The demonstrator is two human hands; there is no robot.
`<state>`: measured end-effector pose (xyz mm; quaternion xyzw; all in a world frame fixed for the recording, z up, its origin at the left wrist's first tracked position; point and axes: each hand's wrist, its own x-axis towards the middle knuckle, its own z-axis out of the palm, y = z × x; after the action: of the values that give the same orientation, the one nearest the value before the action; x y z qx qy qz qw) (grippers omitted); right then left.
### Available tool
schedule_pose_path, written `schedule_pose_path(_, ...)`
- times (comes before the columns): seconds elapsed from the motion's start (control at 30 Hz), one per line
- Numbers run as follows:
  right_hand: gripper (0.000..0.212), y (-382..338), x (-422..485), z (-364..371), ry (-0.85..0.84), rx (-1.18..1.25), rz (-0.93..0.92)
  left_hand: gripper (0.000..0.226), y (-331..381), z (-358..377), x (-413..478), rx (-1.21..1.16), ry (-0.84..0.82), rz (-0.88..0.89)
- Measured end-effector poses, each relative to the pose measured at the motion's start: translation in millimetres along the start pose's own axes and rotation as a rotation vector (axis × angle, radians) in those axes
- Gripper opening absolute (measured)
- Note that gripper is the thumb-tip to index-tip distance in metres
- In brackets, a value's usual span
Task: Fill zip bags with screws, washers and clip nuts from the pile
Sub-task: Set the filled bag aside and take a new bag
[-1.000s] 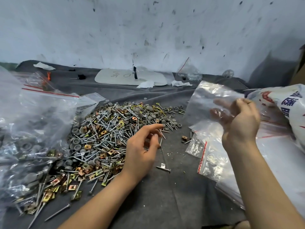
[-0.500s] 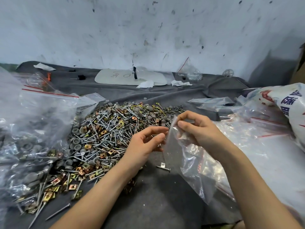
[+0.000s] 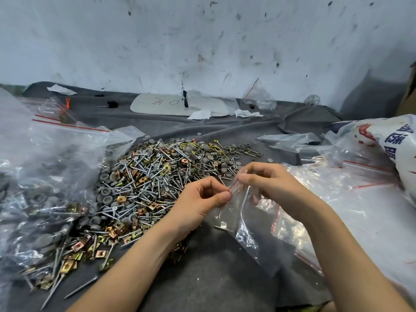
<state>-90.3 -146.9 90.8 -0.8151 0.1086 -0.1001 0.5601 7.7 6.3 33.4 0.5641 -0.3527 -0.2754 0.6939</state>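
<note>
A pile of screws, grey washers and gold clip nuts [image 3: 153, 183] spreads over the dark cloth left of centre. Just right of it, both hands hold one small clear zip bag [image 3: 245, 226] by its red-striped mouth. My left hand [image 3: 202, 201] pinches one lip between thumb and forefinger. My right hand [image 3: 265, 181] pinches the other lip, a few centimetres away. The bag hangs down from the fingers and looks empty.
Filled zip bags [image 3: 45, 188] heap up at the left. A stack of flat empty zip bags [image 3: 337, 210] lies at the right, beside a white printed sack [image 3: 389, 140]. A white board [image 3: 180, 105] and a bag of small parts [image 3: 258, 100] sit by the wall.
My right hand brought a bag from the stack on the right to the centre. My left hand left the pile, rose to the bag's mouth and pinched it.
</note>
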Motion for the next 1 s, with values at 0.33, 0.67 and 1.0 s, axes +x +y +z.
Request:
schedule_pose_path(0.33,0.025,-5,-2,2,-0.085,0.026,-0.052,0.034,1,-2,-2,-0.068,-0.068,-0.056)
schedule_pose_path(0.67,0.006,-8,-4,0,-0.196,-0.065,0.012,0.009,3,-2,-3,-0.204,-0.135,-0.121)
schedule_pose_path(1.0,0.015,1,-1,1,-0.218,0.217,0.023,0.006,9,-11,-3,-0.223,-0.244,-0.133)
